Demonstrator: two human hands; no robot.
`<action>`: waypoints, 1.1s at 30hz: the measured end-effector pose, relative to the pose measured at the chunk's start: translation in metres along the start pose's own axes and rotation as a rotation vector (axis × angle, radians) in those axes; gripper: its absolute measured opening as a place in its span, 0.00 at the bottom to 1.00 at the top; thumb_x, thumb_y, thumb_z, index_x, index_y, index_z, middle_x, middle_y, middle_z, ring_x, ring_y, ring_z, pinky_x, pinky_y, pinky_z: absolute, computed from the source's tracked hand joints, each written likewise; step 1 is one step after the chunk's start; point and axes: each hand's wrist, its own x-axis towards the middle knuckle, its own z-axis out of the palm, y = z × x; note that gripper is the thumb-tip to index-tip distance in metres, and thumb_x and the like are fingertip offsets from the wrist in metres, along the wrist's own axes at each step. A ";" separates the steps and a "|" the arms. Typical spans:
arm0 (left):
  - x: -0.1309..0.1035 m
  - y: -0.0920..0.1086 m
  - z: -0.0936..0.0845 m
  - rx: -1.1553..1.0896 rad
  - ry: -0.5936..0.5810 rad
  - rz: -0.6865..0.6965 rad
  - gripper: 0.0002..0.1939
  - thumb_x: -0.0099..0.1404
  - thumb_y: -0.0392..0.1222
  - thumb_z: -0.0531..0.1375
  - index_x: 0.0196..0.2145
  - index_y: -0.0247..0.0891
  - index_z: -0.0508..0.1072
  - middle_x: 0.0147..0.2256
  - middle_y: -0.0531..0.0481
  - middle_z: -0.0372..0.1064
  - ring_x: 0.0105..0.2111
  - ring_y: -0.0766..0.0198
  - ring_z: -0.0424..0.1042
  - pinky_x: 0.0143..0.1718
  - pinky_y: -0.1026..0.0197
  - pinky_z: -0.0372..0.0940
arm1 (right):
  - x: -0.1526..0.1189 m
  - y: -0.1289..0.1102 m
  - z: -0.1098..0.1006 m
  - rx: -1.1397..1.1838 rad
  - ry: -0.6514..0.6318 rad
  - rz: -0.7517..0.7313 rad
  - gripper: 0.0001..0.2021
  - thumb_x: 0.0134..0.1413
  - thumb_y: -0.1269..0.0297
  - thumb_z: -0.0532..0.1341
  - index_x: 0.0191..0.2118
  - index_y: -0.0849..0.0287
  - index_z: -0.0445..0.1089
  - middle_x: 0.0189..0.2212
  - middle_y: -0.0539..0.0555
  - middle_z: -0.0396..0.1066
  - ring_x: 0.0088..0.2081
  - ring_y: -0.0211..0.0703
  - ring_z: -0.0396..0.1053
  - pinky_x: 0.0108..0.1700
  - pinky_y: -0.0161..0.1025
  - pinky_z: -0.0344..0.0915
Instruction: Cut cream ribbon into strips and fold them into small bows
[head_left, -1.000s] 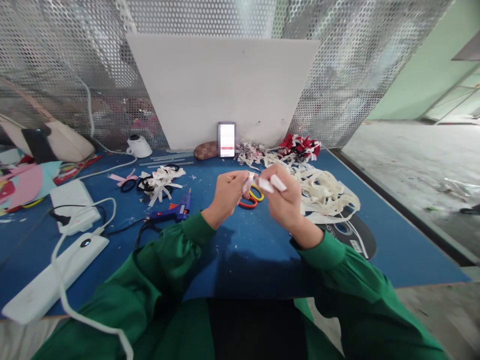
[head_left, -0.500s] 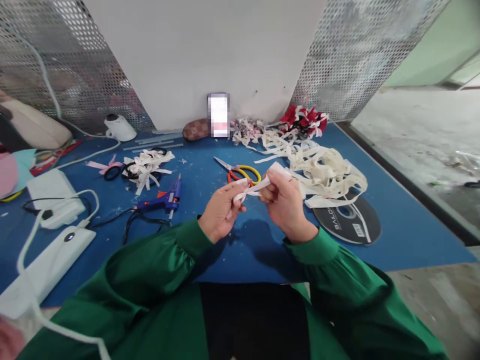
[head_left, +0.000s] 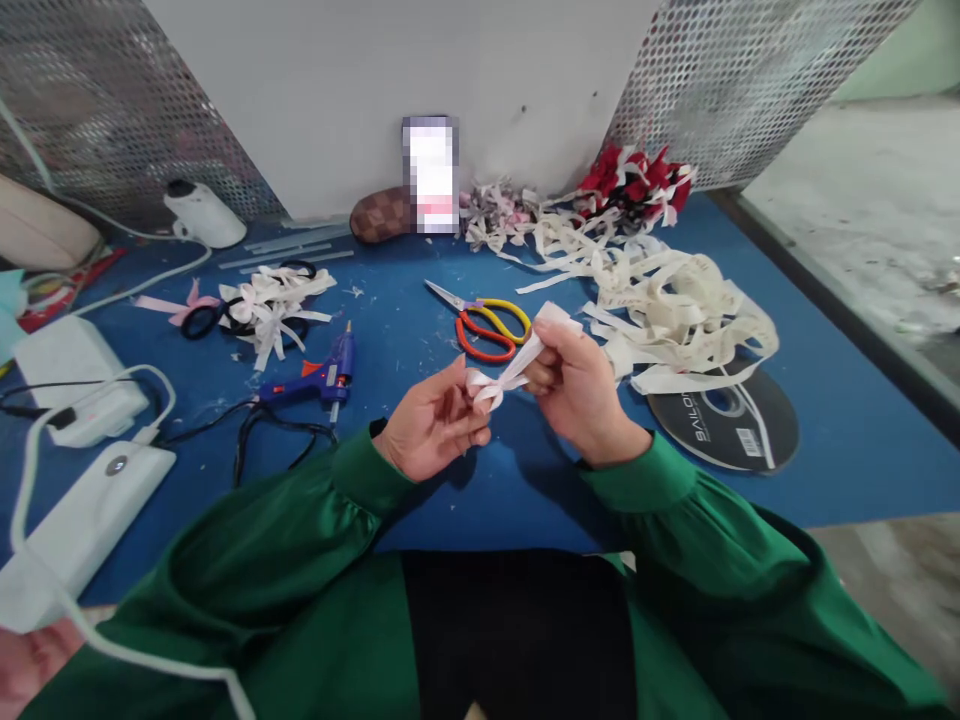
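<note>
A white ribbon (head_left: 501,384), knotted into a small bow with loops at its left end, hangs in the air above the blue table. My right hand (head_left: 574,390) pinches its tails between thumb and fingers. Beside the bow's left loop, my left hand (head_left: 435,422) has its thumb and fingers apart; its fingertips are close to the loop, and whether they touch it I cannot tell. Just beyond both hands lie scissors (head_left: 487,330) with one red and one yellow handle, blades pointing to the far left.
Left of my hands lie a blue glue gun (head_left: 319,380), white bows with black hair ties (head_left: 271,308) and a white power strip (head_left: 90,525). At right, loose cream ribbon (head_left: 682,300) partly covers a black spool (head_left: 727,420). A phone (head_left: 431,175) stands at the back.
My left fingers have loosened from the bow and spread, showing its loops. My right hand keeps the tails. The whole view has shifted slightly, so the scissors show more fully.
</note>
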 end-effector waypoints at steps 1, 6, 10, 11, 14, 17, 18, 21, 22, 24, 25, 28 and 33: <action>0.001 -0.001 -0.001 0.043 0.019 -0.023 0.22 0.74 0.50 0.54 0.25 0.34 0.68 0.24 0.54 0.68 0.13 0.77 0.51 0.26 0.63 0.68 | 0.000 0.000 0.000 -0.003 0.000 0.010 0.21 0.50 0.62 0.67 0.21 0.55 0.50 0.16 0.39 0.41 0.16 0.27 0.39 0.17 0.30 0.40; 0.003 -0.010 0.000 0.360 0.165 0.021 0.20 0.69 0.47 0.59 0.22 0.37 0.64 0.19 0.58 0.63 0.12 0.76 0.49 0.25 0.65 0.65 | -0.002 0.001 -0.001 -0.028 0.014 0.063 0.20 0.48 0.65 0.67 0.21 0.56 0.52 0.16 0.39 0.43 0.16 0.26 0.38 0.17 0.30 0.40; -0.001 -0.013 0.007 0.736 0.189 0.177 0.18 0.68 0.43 0.56 0.20 0.38 0.65 0.17 0.56 0.64 0.18 0.71 0.61 0.25 0.66 0.58 | -0.004 -0.001 -0.002 -0.080 0.058 0.100 0.19 0.48 0.67 0.67 0.21 0.56 0.53 0.15 0.38 0.44 0.16 0.26 0.38 0.17 0.29 0.41; -0.003 -0.013 0.008 0.873 0.185 0.229 0.20 0.69 0.43 0.55 0.20 0.38 0.65 0.18 0.56 0.64 0.19 0.71 0.62 0.25 0.66 0.58 | -0.005 -0.001 -0.001 -0.094 0.064 0.112 0.19 0.47 0.67 0.67 0.21 0.56 0.54 0.15 0.38 0.44 0.16 0.26 0.38 0.17 0.29 0.40; -0.007 -0.014 0.009 1.220 0.142 0.336 0.21 0.71 0.42 0.53 0.20 0.38 0.64 0.18 0.56 0.67 0.21 0.70 0.64 0.29 0.65 0.59 | -0.005 0.002 0.000 -0.112 0.067 0.141 0.16 0.47 0.67 0.68 0.22 0.56 0.58 0.14 0.38 0.46 0.16 0.26 0.38 0.17 0.29 0.39; -0.009 -0.016 0.007 1.387 0.080 0.376 0.19 0.72 0.41 0.52 0.22 0.38 0.64 0.19 0.56 0.68 0.21 0.70 0.66 0.29 0.65 0.58 | -0.004 0.006 0.000 -0.117 0.066 0.146 0.13 0.47 0.67 0.68 0.24 0.57 0.61 0.14 0.38 0.47 0.15 0.26 0.38 0.16 0.29 0.38; -0.010 -0.016 0.007 1.422 0.068 0.399 0.19 0.73 0.41 0.52 0.22 0.38 0.64 0.19 0.56 0.69 0.21 0.70 0.67 0.29 0.64 0.58 | -0.003 0.007 0.000 -0.121 0.066 0.143 0.13 0.46 0.66 0.68 0.24 0.56 0.61 0.14 0.38 0.47 0.15 0.26 0.38 0.16 0.30 0.38; -0.008 -0.017 0.004 1.427 0.109 0.486 0.19 0.73 0.42 0.52 0.24 0.38 0.66 0.21 0.55 0.72 0.22 0.70 0.69 0.29 0.65 0.59 | -0.001 0.005 -0.002 -0.128 0.044 0.085 0.16 0.46 0.65 0.68 0.23 0.56 0.58 0.14 0.38 0.46 0.16 0.27 0.38 0.17 0.30 0.39; -0.007 -0.017 0.003 1.379 0.141 0.503 0.19 0.74 0.43 0.52 0.25 0.38 0.66 0.22 0.55 0.72 0.21 0.70 0.68 0.28 0.65 0.59 | 0.000 0.003 -0.002 -0.128 0.024 0.045 0.16 0.46 0.64 0.69 0.23 0.55 0.58 0.14 0.38 0.45 0.16 0.27 0.38 0.17 0.31 0.39; -0.005 -0.017 0.001 1.217 0.199 0.505 0.19 0.75 0.47 0.51 0.27 0.39 0.66 0.22 0.55 0.72 0.16 0.72 0.63 0.23 0.65 0.58 | -0.001 -0.002 -0.002 -0.142 -0.034 -0.037 0.17 0.47 0.63 0.69 0.23 0.55 0.58 0.15 0.38 0.46 0.16 0.27 0.39 0.18 0.31 0.40; -0.004 -0.017 -0.001 1.137 0.207 0.494 0.19 0.75 0.49 0.51 0.28 0.39 0.66 0.22 0.55 0.72 0.15 0.72 0.61 0.21 0.65 0.57 | -0.002 -0.005 -0.001 -0.157 -0.061 -0.069 0.17 0.47 0.62 0.70 0.24 0.55 0.58 0.15 0.38 0.46 0.17 0.28 0.40 0.18 0.31 0.40; -0.002 -0.018 -0.004 0.982 0.217 0.475 0.17 0.74 0.51 0.54 0.30 0.39 0.67 0.21 0.55 0.72 0.14 0.72 0.62 0.18 0.66 0.57 | -0.005 -0.007 0.001 -0.203 -0.091 -0.113 0.17 0.47 0.60 0.71 0.25 0.55 0.59 0.16 0.38 0.48 0.17 0.28 0.42 0.19 0.32 0.41; 0.003 -0.019 -0.005 0.822 0.259 0.469 0.10 0.71 0.48 0.58 0.35 0.39 0.65 0.20 0.54 0.73 0.11 0.71 0.61 0.15 0.67 0.53 | -0.004 -0.003 -0.001 -0.195 -0.063 -0.130 0.18 0.47 0.60 0.71 0.25 0.54 0.59 0.16 0.38 0.47 0.16 0.28 0.42 0.18 0.32 0.40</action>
